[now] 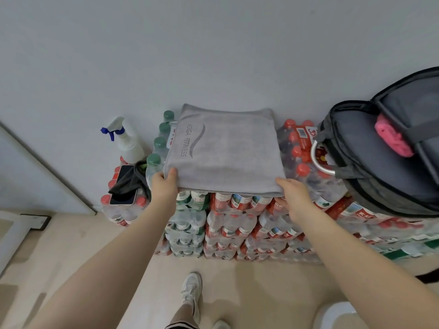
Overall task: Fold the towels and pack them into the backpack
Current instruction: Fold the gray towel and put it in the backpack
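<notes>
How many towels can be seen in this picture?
2. A grey towel lies folded on the bottle packs, held at its near corners by the left hand and right hand. A pink towel sits in the open backpack. More may be hidden inside.

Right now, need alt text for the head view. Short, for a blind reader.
Two bare hands, left hand and right hand, hold the near corners of a folded grey towel lying on stacked packs of bottled water. An open grey backpack with a pink towel inside stands at right; a spray bottle and phone at left.
</notes>
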Tool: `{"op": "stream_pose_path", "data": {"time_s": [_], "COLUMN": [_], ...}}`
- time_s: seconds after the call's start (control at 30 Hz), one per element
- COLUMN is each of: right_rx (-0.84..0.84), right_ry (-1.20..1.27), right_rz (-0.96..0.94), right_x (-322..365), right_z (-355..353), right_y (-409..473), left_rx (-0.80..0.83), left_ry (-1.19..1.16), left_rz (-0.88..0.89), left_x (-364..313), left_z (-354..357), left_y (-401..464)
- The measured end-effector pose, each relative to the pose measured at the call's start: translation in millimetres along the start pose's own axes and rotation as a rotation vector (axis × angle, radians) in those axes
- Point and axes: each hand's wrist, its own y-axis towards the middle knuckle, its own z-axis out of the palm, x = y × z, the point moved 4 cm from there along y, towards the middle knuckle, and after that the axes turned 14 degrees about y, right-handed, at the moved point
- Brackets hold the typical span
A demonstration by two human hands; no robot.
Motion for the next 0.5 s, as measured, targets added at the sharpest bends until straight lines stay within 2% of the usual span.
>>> {"op": "stream_pose_path", "data": {"time_s": [0.07, 0.17, 0.3, 0.37, 0.43, 0.5], "right_rx": [0.034, 0.038, 0.040, 0.045, 0.023, 0.020], "right_ry": [0.047, 0.034, 0.116, 0.130, 0.133, 0.179], "right_rz": [-0.025, -0.170, -0.349, -0.432, -0.502, -0.485], "right_x": [7.1, 25.8, 52.2, 57.4, 59.9, 61.7], "right_z": [-4.5, -11.6, -14.6, -12.8, -10.7, -6.9], "right_y": [-8.8, -20.2, -37.5, -47.8, -56.1, -57.0], "left_rx": [-0.002, -0.050, -0.103, -0.030, 0.101, 0.234], "left_ry": [0.041, 0.105, 0.035, -0.012, -0.118, -0.174], "left_rz": [0.063, 0.157, 0.266, 0.257, 0.169, 0.107], "left_x": [-2.4, -15.1, -41.1, -46.7, -50.4, -54.8], "left_z": [-9.0, -23.2, -35.9, -38.3, -37.2, -37.0], "left_y": [-7.5, -19.5, -42.3, -48.8, -51.4, -52.6]}}
